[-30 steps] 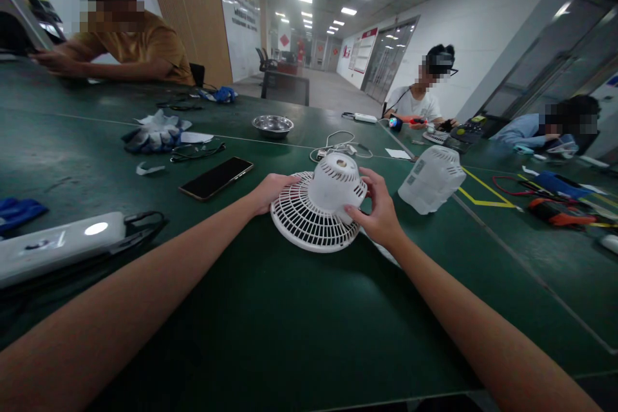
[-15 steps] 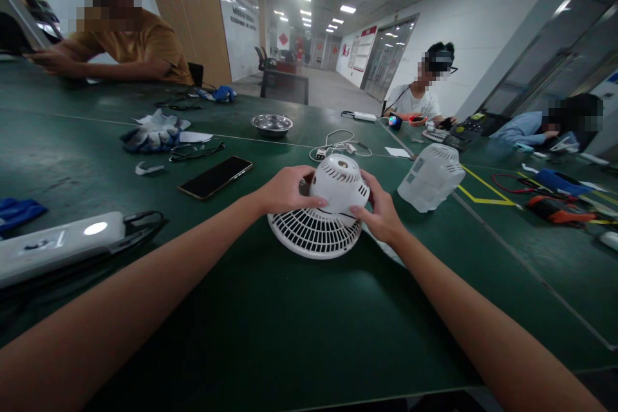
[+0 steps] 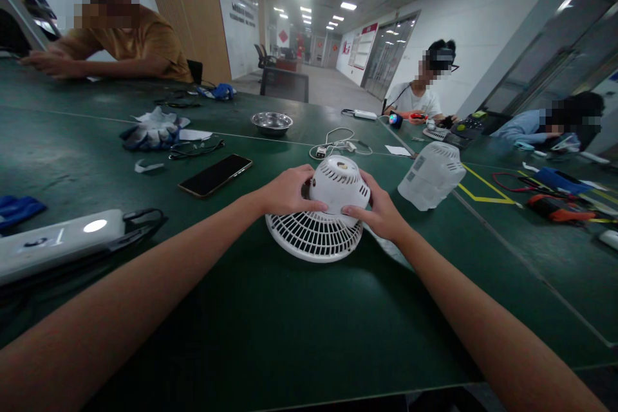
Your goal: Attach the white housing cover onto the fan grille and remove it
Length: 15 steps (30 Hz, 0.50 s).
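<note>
Head view: the left hand (image 3: 288,192), at the rim of the round grille (image 3: 313,243) a second ago, now grasps the white housing (image 3: 337,185) opposite the right hand (image 3: 385,211), the fingers of both curled around its sides. The dark gap seen beneath it half a second ago no longer shows, so the parts probably sit closer together. Domed, slotted with vents, the housing stands on the grille, over the green worktop (image 3: 290,328)
</note>
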Each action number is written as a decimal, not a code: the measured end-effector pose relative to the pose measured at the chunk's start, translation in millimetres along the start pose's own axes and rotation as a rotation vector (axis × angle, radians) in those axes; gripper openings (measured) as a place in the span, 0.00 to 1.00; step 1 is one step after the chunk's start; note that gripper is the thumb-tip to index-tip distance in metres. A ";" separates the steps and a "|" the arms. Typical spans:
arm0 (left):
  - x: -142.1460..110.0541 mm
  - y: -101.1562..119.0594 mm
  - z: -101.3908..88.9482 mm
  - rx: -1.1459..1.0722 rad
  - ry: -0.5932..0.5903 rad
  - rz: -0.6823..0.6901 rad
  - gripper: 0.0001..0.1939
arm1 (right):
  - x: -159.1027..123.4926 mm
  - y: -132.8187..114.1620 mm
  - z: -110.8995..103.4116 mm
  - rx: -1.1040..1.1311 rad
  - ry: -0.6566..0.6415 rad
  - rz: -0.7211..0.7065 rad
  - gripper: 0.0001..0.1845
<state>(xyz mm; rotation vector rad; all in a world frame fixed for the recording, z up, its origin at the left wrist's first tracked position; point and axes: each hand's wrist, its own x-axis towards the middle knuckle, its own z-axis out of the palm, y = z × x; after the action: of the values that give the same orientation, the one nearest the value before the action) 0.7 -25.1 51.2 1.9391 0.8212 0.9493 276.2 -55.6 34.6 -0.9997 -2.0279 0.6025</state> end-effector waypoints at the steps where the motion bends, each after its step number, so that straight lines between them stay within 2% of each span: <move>1: 0.1 -0.4 0.0 -0.027 0.008 -0.015 0.20 | 0.9 0.6 -0.7 0.013 -0.009 -0.007 0.48; 5: 0.4 -2.7 -1.1 -0.073 0.011 -0.050 0.20 | 1.6 0.5 -0.3 -0.039 -0.001 -0.022 0.49; 11: 1.3 -7.2 -3.4 0.101 -0.020 0.040 0.21 | -0.5 0.0 8.8 -0.183 0.093 -0.067 0.49; 15: 0.9 -4.0 -1.1 0.013 0.021 0.039 0.26 | 2.2 -0.3 10.0 -0.257 0.138 -0.076 0.53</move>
<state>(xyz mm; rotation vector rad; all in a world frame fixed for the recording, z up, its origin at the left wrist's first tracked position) -0.6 -22.1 48.5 1.9652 0.8059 0.9911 267.1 -54.7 29.9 -1.0752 -2.0432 0.2291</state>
